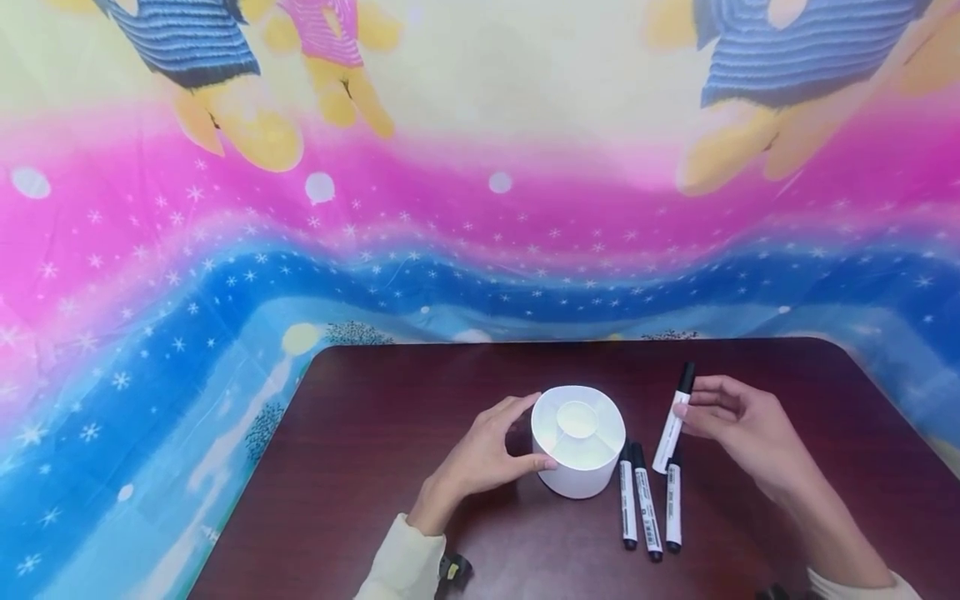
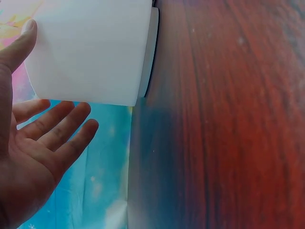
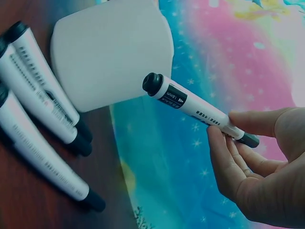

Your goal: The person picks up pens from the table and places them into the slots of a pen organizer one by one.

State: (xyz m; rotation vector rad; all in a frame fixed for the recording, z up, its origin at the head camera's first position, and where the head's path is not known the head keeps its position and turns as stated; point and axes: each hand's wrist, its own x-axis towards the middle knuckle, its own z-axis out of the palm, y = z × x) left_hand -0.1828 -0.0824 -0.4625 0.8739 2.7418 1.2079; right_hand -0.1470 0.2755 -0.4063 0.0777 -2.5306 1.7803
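A round white pen holder [image 1: 577, 479] with divided compartments around a central ring stands upright on the table. My left hand [image 1: 487, 450] holds it from the left, thumb at the near side and fingertips at the far side. In the left wrist view, the left hand [image 2: 43, 148] has its lower fingers spread at the holder's edge. My right hand [image 1: 750, 425] pinches a white marker [image 1: 670, 437] near its black cap, raised and tilted to the right of the holder. The right wrist view shows this marker [image 3: 195, 109] between thumb and fingers [image 3: 224, 162].
Several more white markers with black caps, such as the outermost marker [image 1: 673, 508], lie side by side just right of the holder. The dark reddish table [image 1: 360, 433] has a rounded far edge against a colourful curtain [image 1: 450, 217].
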